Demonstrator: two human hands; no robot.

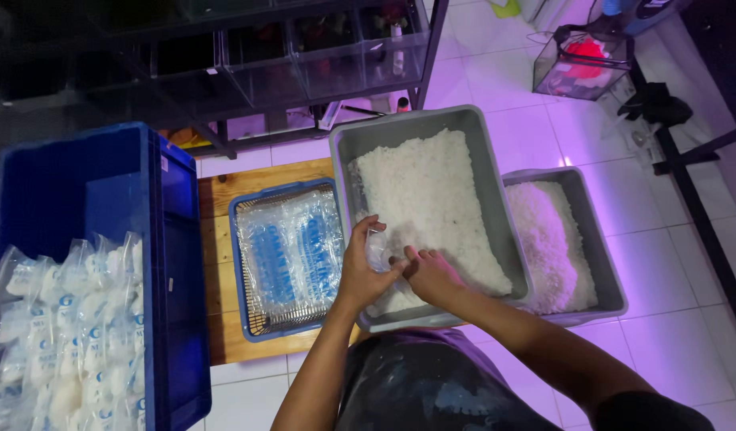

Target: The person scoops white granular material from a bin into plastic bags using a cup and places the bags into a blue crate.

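Observation:
A grey tub [348,144] heaped with white coarse grains [428,199] rests in front of me. My left hand [360,267] holds a small clear plastic bag [377,249] open at the near end of the tub. Touching that bag, my right hand [432,275] lies palm down on the grains and pushes them toward the bag's mouth. A second grey tub [599,239] with more white grains [548,239] sits partly under the first, to the right.
A blue wire basket [244,263] of empty printed clear bags [292,247] lies on a wooden board [216,239] at left. A large blue crate [81,191] holds several filled bags [73,335]. Behind stand a dark shelf with clear bins [320,56] and a small glass tank [579,60].

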